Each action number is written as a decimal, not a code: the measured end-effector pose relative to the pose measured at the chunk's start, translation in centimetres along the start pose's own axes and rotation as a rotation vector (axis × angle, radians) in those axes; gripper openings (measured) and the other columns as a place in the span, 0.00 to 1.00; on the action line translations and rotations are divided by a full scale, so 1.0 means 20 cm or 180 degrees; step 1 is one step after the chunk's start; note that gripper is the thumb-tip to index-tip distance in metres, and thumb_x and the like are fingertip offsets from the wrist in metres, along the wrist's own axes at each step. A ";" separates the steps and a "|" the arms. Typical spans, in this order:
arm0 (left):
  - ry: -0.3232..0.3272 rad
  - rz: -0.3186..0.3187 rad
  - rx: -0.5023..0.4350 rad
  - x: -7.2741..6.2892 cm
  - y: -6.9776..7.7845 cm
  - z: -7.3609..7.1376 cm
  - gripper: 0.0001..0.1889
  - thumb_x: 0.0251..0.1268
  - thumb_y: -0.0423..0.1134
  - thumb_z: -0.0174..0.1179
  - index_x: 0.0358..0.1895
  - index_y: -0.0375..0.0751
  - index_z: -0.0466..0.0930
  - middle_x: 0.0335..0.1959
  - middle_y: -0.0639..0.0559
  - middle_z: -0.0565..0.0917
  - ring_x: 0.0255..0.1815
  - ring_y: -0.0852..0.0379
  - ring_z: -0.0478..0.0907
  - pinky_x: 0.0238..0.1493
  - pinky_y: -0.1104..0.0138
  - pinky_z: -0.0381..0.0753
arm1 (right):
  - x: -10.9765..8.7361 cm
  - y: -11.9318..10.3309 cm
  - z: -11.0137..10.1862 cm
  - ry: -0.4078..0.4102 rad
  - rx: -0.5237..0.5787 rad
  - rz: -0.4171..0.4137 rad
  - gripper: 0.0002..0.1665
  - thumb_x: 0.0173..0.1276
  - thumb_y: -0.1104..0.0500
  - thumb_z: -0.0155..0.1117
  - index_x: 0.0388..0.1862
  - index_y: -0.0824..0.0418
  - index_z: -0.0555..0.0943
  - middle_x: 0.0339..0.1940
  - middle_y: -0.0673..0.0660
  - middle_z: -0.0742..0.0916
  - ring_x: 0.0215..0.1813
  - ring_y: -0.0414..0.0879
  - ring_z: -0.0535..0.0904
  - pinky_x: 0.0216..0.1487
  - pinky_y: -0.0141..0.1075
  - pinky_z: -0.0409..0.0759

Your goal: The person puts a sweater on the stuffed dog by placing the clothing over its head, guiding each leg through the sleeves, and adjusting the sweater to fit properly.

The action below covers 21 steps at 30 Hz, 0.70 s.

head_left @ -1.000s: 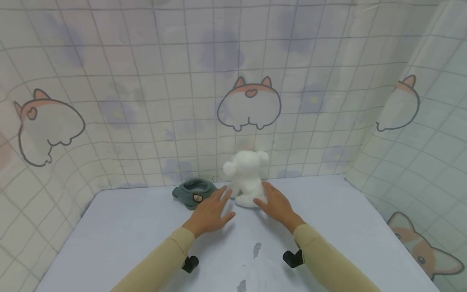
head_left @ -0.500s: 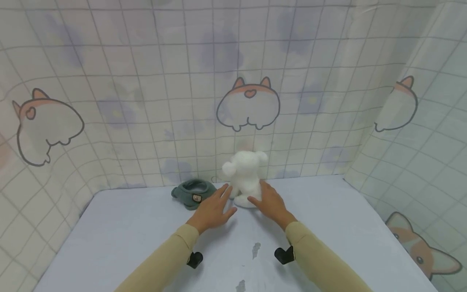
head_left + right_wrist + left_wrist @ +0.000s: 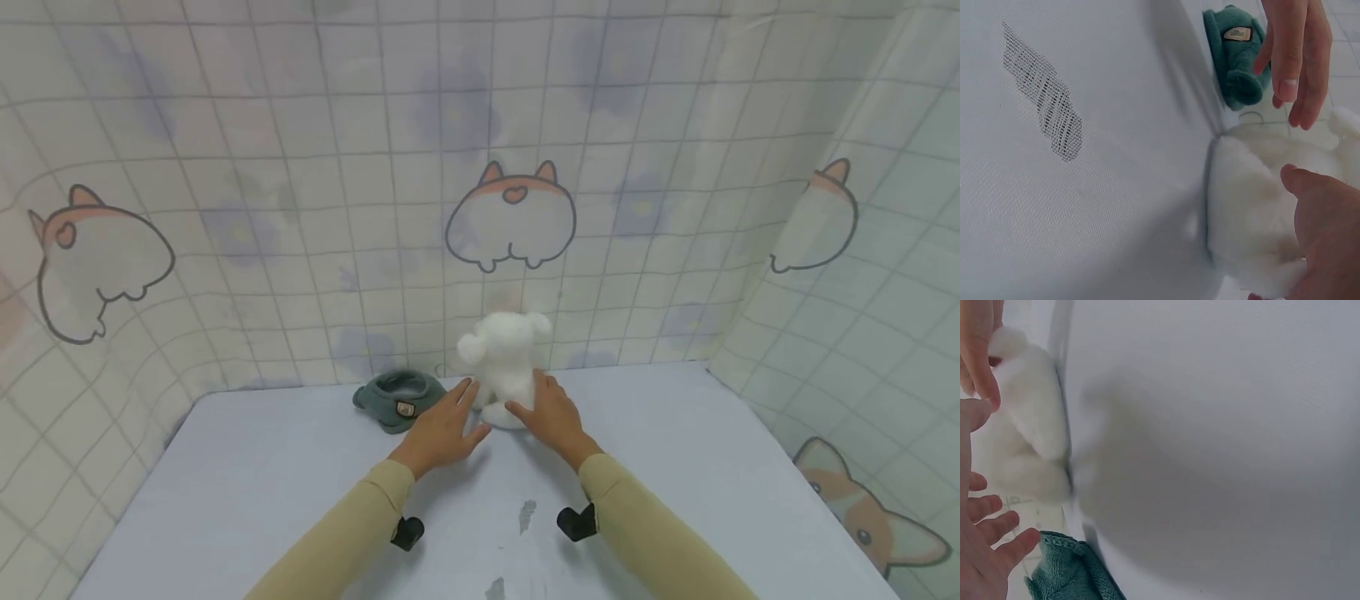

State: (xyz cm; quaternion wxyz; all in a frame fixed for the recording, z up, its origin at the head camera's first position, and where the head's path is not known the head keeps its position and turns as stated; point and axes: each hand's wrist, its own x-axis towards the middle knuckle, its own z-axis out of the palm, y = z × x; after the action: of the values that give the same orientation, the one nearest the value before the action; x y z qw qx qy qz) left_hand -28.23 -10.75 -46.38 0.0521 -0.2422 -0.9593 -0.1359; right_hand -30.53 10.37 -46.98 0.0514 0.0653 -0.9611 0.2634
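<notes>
A white fluffy stuffed animal (image 3: 504,346) with two round ears sits upright at the table's back edge. My right hand (image 3: 553,418) is at its right side, thumb in front of the body and fingers along the flank. In the right wrist view the thumb (image 3: 1300,180) overlaps the plush fur. My left hand (image 3: 438,433) is spread on the other side, lower left of the toy, fingers extended and holding nothing. Just beyond its fingertips lies a small green knit doll garment (image 3: 401,402) with a patch; in the left wrist view the little finger overlaps its hem.
The white tabletop (image 3: 262,483) has grey worn patches (image 3: 527,517) in front of the hands. A checked curtain (image 3: 300,208) with printed corgis hangs right behind the table's back edge and along both sides.
My right hand has moved left, its thumb now farther across the front of the stuffed animal. My left hand has shifted slightly right toward it. The toy and garment stay in place.
</notes>
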 end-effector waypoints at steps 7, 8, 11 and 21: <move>-0.0042 -0.0048 -0.0098 0.00 0.02 0.00 0.40 0.70 0.59 0.49 0.76 0.39 0.52 0.76 0.41 0.58 0.74 0.44 0.62 0.67 0.53 0.70 | 0.00 -0.01 0.01 0.0022 -0.0068 0.0024 0.47 0.68 0.40 0.60 0.72 0.69 0.58 0.64 0.69 0.74 0.62 0.63 0.73 0.60 0.54 0.75; -0.0055 -0.0058 -0.0094 0.00 0.02 0.00 0.40 0.70 0.59 0.49 0.76 0.39 0.51 0.76 0.41 0.58 0.74 0.44 0.62 0.68 0.53 0.70 | 0.00 -0.01 0.01 0.0021 -0.0066 0.0030 0.47 0.68 0.41 0.60 0.72 0.69 0.58 0.64 0.69 0.74 0.62 0.63 0.73 0.60 0.54 0.75; -0.0096 -0.0102 -0.0103 0.01 0.02 0.00 0.40 0.70 0.60 0.49 0.76 0.39 0.51 0.77 0.41 0.57 0.74 0.44 0.61 0.68 0.53 0.70 | 0.01 -0.01 0.01 0.0004 -0.0060 0.0044 0.46 0.68 0.41 0.60 0.73 0.69 0.58 0.64 0.69 0.74 0.63 0.63 0.73 0.60 0.54 0.74; -0.0258 -0.0309 -0.0314 0.05 0.02 0.02 0.41 0.72 0.61 0.46 0.77 0.40 0.46 0.78 0.40 0.53 0.75 0.42 0.59 0.69 0.51 0.67 | 0.03 -0.01 0.02 0.0008 -0.0028 0.0118 0.47 0.66 0.41 0.62 0.72 0.69 0.59 0.64 0.69 0.74 0.61 0.62 0.75 0.59 0.53 0.76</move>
State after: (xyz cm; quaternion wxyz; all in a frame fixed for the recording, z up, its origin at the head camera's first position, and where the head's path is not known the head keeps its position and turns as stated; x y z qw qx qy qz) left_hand -28.91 -9.90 -46.48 -0.0054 -0.2029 -0.9633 -0.1754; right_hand -31.15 9.92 -47.21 0.0479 0.0469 -0.9632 0.2602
